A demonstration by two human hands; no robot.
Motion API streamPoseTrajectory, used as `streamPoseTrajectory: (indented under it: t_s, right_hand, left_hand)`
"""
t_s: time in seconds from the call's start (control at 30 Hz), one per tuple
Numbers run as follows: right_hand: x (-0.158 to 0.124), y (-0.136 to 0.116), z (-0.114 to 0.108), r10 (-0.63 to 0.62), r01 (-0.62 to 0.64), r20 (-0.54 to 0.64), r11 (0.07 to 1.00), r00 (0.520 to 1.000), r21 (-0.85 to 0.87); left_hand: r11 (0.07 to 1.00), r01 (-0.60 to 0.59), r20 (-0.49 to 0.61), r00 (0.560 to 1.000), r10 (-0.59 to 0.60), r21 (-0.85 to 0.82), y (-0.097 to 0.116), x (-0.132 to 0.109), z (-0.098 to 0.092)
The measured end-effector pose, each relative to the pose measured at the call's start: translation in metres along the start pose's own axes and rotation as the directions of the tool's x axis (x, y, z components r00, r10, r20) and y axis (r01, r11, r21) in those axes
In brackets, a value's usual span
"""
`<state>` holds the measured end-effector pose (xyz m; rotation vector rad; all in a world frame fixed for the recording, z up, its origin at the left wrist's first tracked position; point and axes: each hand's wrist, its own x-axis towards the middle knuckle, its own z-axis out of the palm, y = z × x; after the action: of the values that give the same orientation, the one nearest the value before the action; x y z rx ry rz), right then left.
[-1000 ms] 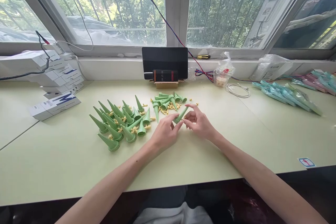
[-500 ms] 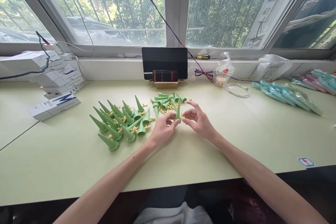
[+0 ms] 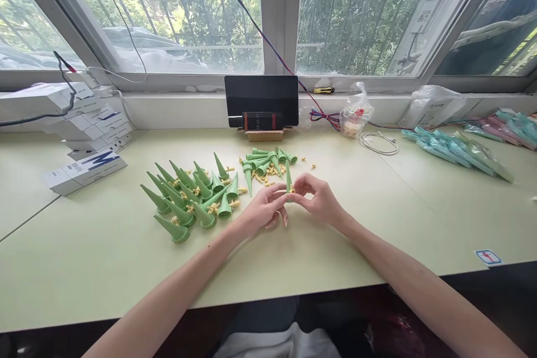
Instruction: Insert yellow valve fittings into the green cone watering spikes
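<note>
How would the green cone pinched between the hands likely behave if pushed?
The green cone looks like thin moulded plastic, so probably stiff and light. Its round tapered body, like those lying in the pile, would likely roll in a curve.

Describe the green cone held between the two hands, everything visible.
The green cone is a slim, smooth spike that looks like moulded plastic, tapering to a point. It stands nearly upright above the table, tip up and away. The left hand and right hand pinch its lower end, mostly hiding it. A small yellow piece sits at that end, by the right fingertips.
</note>
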<state>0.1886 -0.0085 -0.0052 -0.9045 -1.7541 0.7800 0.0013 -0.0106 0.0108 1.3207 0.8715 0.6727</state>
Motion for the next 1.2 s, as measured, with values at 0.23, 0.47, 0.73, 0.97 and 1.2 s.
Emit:
streamPoseTrajectory:
  t_s: [0.23,0.47,0.73,0.97,1.2]
  right_hand:
    - [-0.002,-0.005,0.002,-0.012,0.017,0.048,0.994,0.999,-0.107]
    - [-0.003,-0.003,0.002,-0.036,0.045,0.062,0.988,0.997,-0.145]
    - [-0.004,0.0,0.002,-0.066,0.08,0.091,0.982,0.994,-0.169]
    - [-0.005,0.0,0.002,-0.067,0.085,0.099,0.979,0.993,-0.186]
    - [-0.005,0.001,0.002,-0.065,0.085,0.113,0.98,0.991,-0.182]
  left_hand:
    - [1.0,0.009,0.023,1.0,-0.01,0.016,-0.005,0.001,0.001]
    - [0.998,-0.032,0.028,0.999,0.031,0.045,-0.011,0.004,0.001]
    - [0.994,-0.089,0.067,0.994,0.085,0.06,-0.012,0.002,0.001]
    - [0.993,-0.106,0.089,0.991,0.101,0.052,-0.013,0.001,0.002]
    - [0.993,-0.103,0.09,0.991,0.098,0.056,-0.012,0.0,0.003]
